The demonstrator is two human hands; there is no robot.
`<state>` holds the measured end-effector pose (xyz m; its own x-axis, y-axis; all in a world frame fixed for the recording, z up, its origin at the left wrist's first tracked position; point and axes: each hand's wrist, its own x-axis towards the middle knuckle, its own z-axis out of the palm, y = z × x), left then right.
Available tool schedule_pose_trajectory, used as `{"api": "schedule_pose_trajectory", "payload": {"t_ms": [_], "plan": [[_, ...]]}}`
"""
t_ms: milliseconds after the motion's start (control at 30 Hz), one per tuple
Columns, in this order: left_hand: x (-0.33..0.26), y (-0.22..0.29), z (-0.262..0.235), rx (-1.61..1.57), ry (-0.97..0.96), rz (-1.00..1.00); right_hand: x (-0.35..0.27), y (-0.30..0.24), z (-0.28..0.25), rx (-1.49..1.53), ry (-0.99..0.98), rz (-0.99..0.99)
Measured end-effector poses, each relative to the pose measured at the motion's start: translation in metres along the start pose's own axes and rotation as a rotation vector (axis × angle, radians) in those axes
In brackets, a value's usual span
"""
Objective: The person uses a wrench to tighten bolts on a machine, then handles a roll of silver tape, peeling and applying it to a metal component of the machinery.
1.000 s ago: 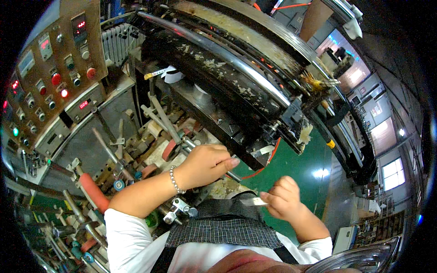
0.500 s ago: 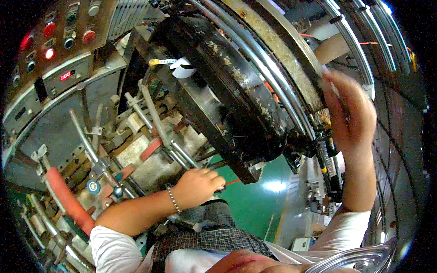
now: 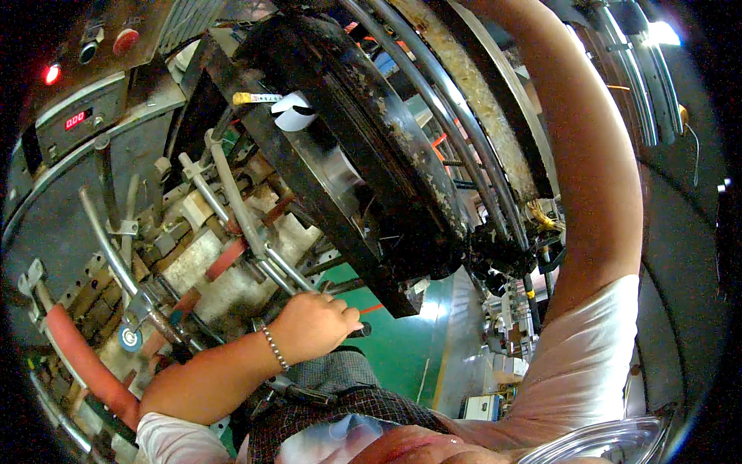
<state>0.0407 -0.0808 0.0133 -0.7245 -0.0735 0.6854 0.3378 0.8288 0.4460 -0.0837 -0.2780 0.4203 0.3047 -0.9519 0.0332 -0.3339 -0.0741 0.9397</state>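
Near my waist, my left hand point(image 3: 321, 323) is closed round a metal bar; its dark end point(image 3: 361, 330) sticks out past the fingers. A beaded bracelet point(image 3: 274, 346) circles that wrist. My right forearm point(image 3: 595, 147) reaches up and curves over the top edge, so the right hand is out of sight. Between the arms hangs a large dark machine head point(image 3: 386, 139) with worn, flaking paint. A curled white paper point(image 3: 294, 113) sits on its face, beside a short yellow-tipped strip point(image 3: 255, 98). Bright metal rods point(image 3: 456, 108) run along its right side.
At the left stand a control panel with a lit red lamp point(image 3: 52, 74) and a red digital display point(image 3: 75, 121). Below are a red padded bar point(image 3: 85, 363), a round blue-rimmed part point(image 3: 130, 336) and several metal levers. Green floor point(image 3: 398, 348) shows beneath the machine.
My right arm has swung up, taking the hand past the top edge. My left hand stays closed on the bar. The whole view has shifted slightly, with the machine now farther left.
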Motion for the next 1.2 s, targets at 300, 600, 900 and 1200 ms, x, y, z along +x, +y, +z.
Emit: {"api": "schedule_pose_trajectory", "payload": {"t_ms": [300,600,900,1200], "plan": [[-0.001,-0.003,0.002,0.015,-0.072,-0.02,0.006,-0.002,0.006,-0.262,-0.22,-0.136],[0.0,-0.009,0.005,-0.01,-0.04,-0.031,-0.023,0.011,0.011,-0.188,-0.098,-0.203],[-0.001,-0.01,0.0,0.031,-0.011,-0.036,-0.052,0.011,-0.005,-0.052,-0.055,-0.271],[-0.005,-0.02,0.002,0.032,-0.012,-0.071,-0.051,0.008,0.01,0.002,0.015,-0.172]]}}
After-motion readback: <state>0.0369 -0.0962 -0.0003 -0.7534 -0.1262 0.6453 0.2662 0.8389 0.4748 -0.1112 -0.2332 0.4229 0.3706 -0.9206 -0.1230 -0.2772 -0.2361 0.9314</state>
